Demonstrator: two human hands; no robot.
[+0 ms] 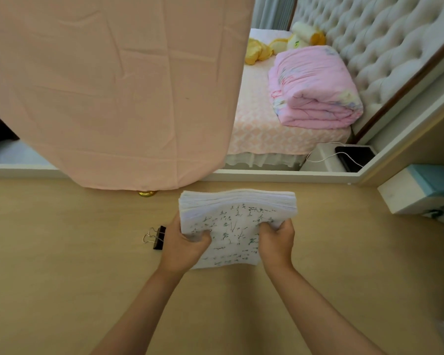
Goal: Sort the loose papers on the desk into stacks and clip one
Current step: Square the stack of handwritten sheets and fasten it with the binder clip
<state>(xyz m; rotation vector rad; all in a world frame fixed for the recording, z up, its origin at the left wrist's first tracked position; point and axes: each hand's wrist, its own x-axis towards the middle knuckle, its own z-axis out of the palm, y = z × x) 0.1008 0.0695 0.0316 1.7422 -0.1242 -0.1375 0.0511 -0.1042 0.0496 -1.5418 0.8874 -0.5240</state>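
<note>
**Thick paper stack held in both hands above the desk**

A thick stack (pixel 237 213) of white sheets sits at the middle of the desk (pixel 75 265), gripped at its near corners by both hands. The left hand (pixel 183 245) clasps the near left corner with its thumb curled over the top sheet. The right hand (pixel 276 242) clasps the near right corner the same way. The fingers below the paper are hidden. The stack bows upward, and its far edge shows many thin, slightly uneven layers. Whether its near edge touches the desk cannot be told.

The top sheet carries rows of handwriting in dark green ink, too small and blurred to read.

A black binder clip (pixel 159 238) with silver wire handles lies on the desk just beside the left hand. The desk is smooth, pale, wood-toned laminate.

A creased peach cloth (pixel 113 85) hangs down to the desk's far edge, with a small brass-coloured piece (pixel 146 193) showing under its hem. At the desk's right edge stands a white and teal box (pixel 418 190), with no readable label. Beyond the desk are a folded pink quilt (pixel 315 88) with a faint floral print and a button-tufted headboard (pixel 369 34).
</note>
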